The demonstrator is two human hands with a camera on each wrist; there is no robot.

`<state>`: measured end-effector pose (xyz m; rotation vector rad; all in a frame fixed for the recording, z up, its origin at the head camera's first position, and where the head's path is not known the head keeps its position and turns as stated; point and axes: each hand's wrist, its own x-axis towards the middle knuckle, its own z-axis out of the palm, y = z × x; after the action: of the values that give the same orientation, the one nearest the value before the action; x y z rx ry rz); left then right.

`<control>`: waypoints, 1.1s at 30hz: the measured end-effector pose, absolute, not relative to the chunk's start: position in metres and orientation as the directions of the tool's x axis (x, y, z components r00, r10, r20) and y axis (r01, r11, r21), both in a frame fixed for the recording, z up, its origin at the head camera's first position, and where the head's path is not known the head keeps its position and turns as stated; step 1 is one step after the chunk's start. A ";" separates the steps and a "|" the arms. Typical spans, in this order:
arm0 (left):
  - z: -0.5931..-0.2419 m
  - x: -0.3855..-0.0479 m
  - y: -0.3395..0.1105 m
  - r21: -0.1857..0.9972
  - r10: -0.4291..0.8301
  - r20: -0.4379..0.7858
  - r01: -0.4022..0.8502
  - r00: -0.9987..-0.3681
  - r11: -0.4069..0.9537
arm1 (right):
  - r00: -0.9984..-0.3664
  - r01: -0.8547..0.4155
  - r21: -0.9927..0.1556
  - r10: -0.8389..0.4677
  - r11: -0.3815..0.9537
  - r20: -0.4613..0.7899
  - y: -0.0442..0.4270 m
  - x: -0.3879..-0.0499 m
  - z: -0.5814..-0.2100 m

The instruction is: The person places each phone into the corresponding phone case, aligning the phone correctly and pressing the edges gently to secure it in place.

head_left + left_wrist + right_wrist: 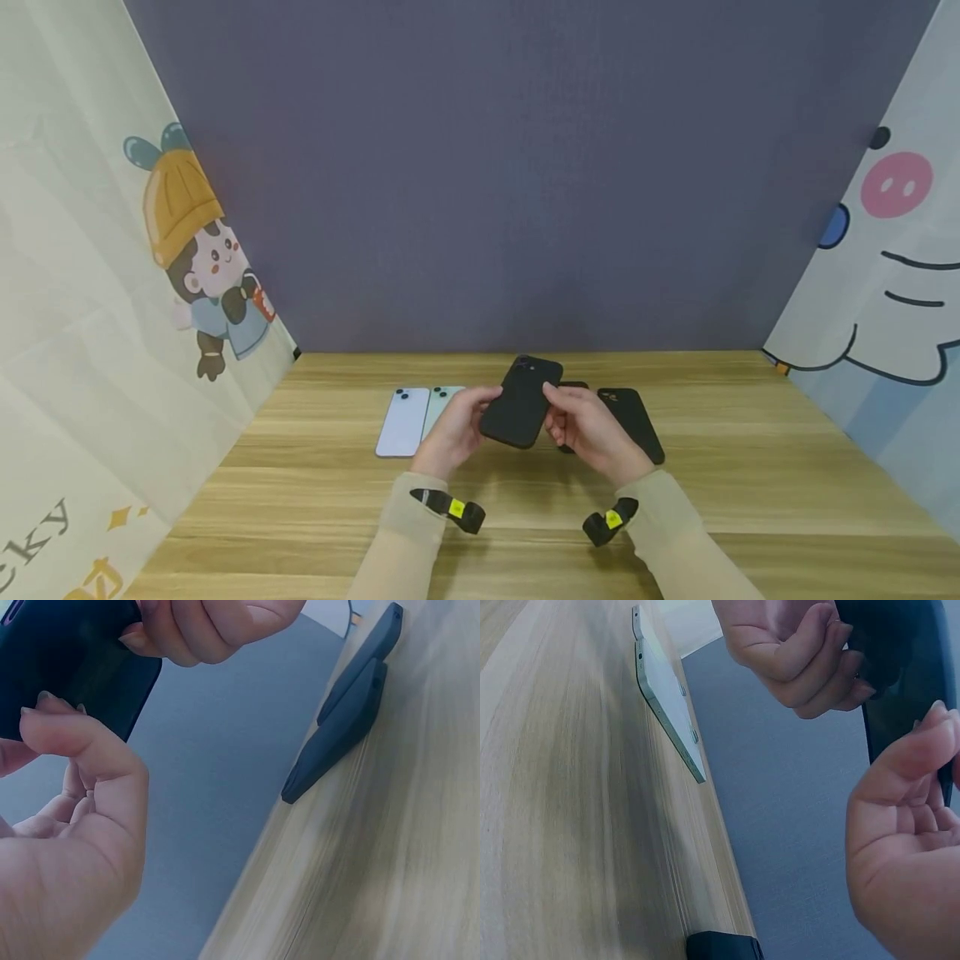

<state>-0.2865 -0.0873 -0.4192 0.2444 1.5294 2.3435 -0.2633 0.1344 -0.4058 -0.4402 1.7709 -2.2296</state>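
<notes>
A black phone or phone case [519, 403], tilted, is held above the table with its camera corner at the top. The left hand [456, 429] pinches its left edge, thumb on the back face. Gripping the right edge, the right hand [588, 423] has its thumb on the back and fingers curled beneath. Both hands also show at the dark piece [82, 660] in the left wrist view. In the right wrist view its other face [904, 667] looks dark and glossy; whether a phone sits inside a case I cannot tell.
Left of the hands lie a pale lilac phone [403, 423] and a mint phone [442, 400], side by side. On the right a black case or phone [633, 423] lies beside another dark one [574, 385], partly behind the right hand. A grey panel [525, 183] stands behind the table [300, 500].
</notes>
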 end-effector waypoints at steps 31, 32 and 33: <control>-0.416 -0.286 -0.083 0.899 0.221 0.040 -0.062 -0.974 -0.434 | -0.813 0.060 -0.986 -0.580 -0.155 0.042 0.130 -0.261 -0.405; -0.415 -0.286 -0.083 0.900 0.219 0.041 -0.059 -0.975 -0.433 | -0.808 0.060 -0.987 -0.588 -0.151 0.041 0.130 -0.261 -0.405; -0.415 -0.287 -0.083 0.900 0.219 0.042 -0.058 -0.975 -0.433 | -0.803 0.059 -0.987 -0.594 -0.147 0.041 0.130 -0.261 -0.405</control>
<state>-0.2866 -0.0832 -0.4151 0.2278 1.5718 2.5184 -0.2610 0.1295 -0.4052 -0.6025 1.6913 -1.9997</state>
